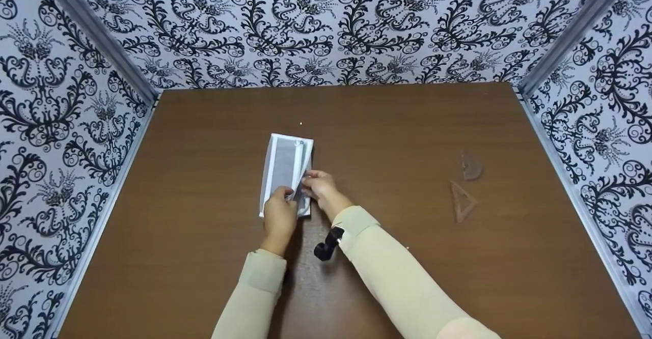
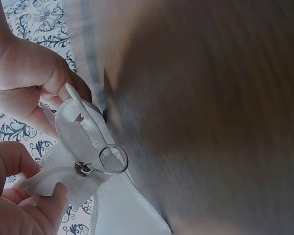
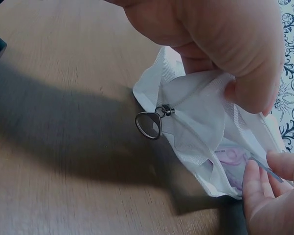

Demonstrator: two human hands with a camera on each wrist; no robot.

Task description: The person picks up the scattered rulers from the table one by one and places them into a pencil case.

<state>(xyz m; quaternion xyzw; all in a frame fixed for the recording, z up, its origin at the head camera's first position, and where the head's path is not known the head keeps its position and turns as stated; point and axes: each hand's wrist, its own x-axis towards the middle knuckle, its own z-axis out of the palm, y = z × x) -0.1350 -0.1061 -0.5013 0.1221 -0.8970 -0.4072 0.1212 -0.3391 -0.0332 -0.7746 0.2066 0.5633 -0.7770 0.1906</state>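
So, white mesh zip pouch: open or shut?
Open: the white mesh pouch gapes past its metal ring zipper pull, showing something pinkish inside.

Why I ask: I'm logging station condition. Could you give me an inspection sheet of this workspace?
Surface: brown wood-grain table, with a tiny white speck on it.
Job's things: white mesh zipper pouch, open, a pinkish item inside; thin clear piece at its opening.
Clutter: transparent protractor and set square, lying to the right of the hands.
Grippers: left hand pinches the pouch near its zipper; right hand pinches the thin clear piece.
Cables: nothing seen.
Surroundings: black-and-white scroll-patterned wallpaper; grey metal corner posts.
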